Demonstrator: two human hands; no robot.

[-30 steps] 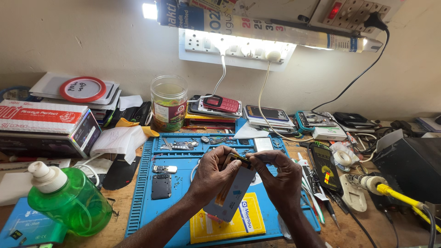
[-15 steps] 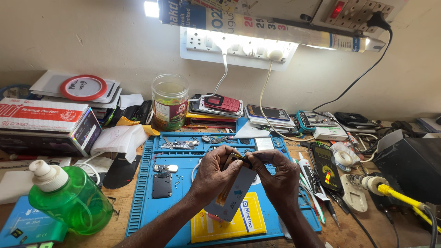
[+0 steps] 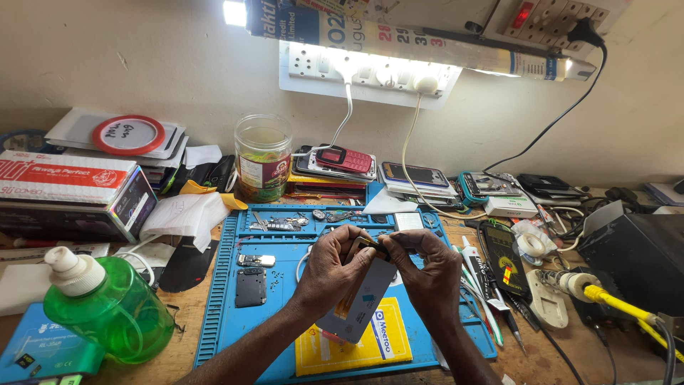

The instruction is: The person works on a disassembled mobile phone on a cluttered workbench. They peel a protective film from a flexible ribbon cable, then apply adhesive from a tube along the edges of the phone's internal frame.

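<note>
Blue repair mat (image 3: 214,314) is my landmark, flat on the wooden bench. Behind its left edge a long red-and-white box (image 3: 68,189); off its left front corner a green squeeze bottle (image 3: 107,314) lying tilted. Off its right side a black box unit (image 3: 634,260) with a yellow cable. Behind the mat's back edge a clear plastic jar (image 3: 262,157), and to the jar's right a red keypad phone (image 3: 345,160) on a stack.

Above the mat's middle I hold a phone (image 3: 363,299), back side to me. Its long axis runs diagonally, top end up-right toward the wall, bottom end down-left toward me, over a yellow card (image 3: 335,349) on the mat.

My left hand (image 3: 328,274) wraps the phone's left edge, fingers curled. My right hand (image 3: 427,274) pinches at the top end, fingertips meeting the left thumb there. Both hands pressed close together. A small dark square part (image 3: 251,286) lies on the mat left of my hands.
</note>
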